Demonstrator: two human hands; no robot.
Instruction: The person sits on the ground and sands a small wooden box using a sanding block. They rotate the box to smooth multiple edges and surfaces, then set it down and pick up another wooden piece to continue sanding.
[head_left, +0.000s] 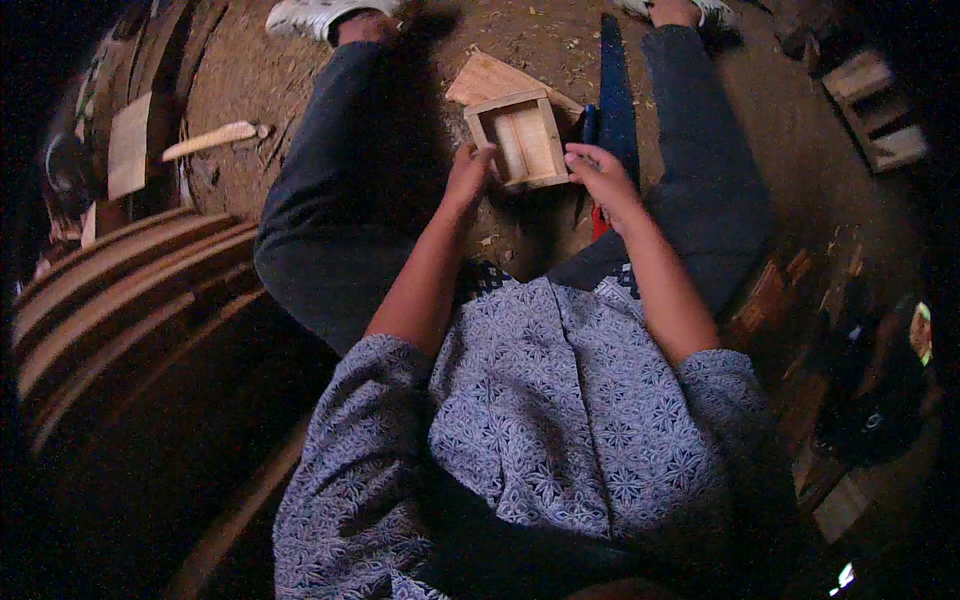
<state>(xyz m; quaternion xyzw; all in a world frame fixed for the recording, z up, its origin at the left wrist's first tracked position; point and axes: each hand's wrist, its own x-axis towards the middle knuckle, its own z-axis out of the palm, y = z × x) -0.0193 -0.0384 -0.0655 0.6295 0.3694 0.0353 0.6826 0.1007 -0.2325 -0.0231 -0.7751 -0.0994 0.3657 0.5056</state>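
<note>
A small shallow wooden box (515,140), a pale frame with a seamed panel inside, is held tilted between my knees. My left hand (468,180) grips its left side near the lower corner, fingers partly hidden by the frame. On the opposite side, my right hand (606,185) has curled fingers against the lower right corner. Behind the box a flat piece of wood (488,76) lies on the ground. To the right stretches a long, tapering dark blue blade (617,90), like a saw's. A small blue cylinder (589,122) and something red (599,222) show beside it.
Long wooden strips (130,280) are stacked at the left. A pale curved wooden piece (212,140) and an upright board (129,146) are farther up there. At far right sits another wooden frame (870,110); wood scraps (765,300) lie below it on the dirt floor (450,25).
</note>
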